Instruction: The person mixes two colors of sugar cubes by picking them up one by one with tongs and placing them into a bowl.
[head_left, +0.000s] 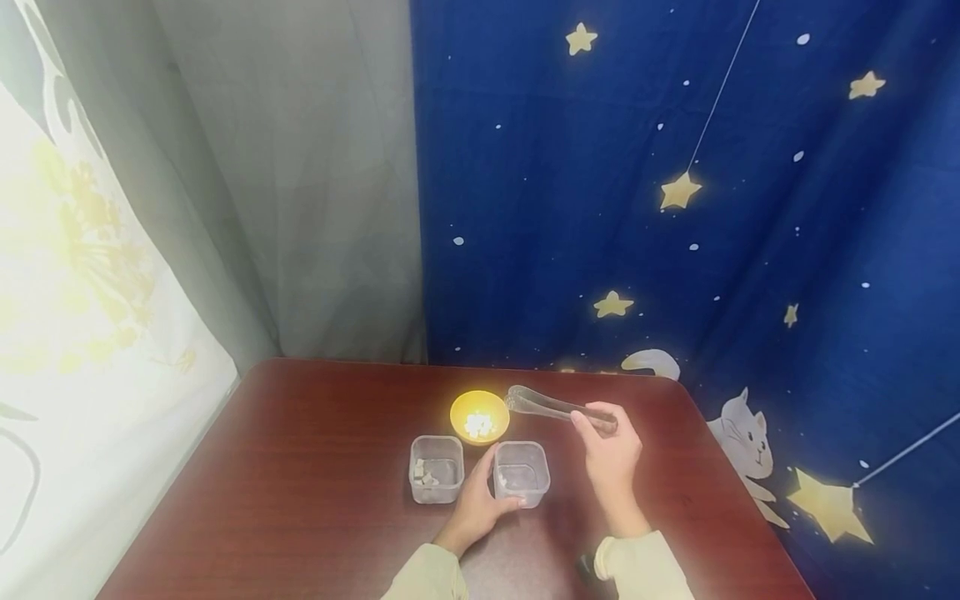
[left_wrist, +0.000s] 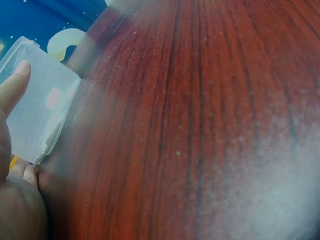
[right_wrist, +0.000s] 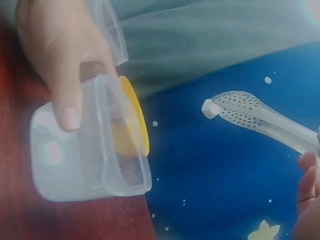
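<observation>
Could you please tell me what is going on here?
At a reddish-brown wood-grain table, a person's left grip holds a clear square plastic container. The right grip holds grey perforated metal tongs, with a small white cube at their tips in the air. More white pieces lie in a round yellow bowl behind, and a few in a second clear square plastic container to the left.

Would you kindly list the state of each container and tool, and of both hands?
Tongs: closed on a white cube.
Bowl: upright, holding white pieces.
Left tub: open, some pale pieces inside.
Right tub: open, a little something white inside.
Left hand: gripping the right tub.
Right hand: holding the tongs.
</observation>
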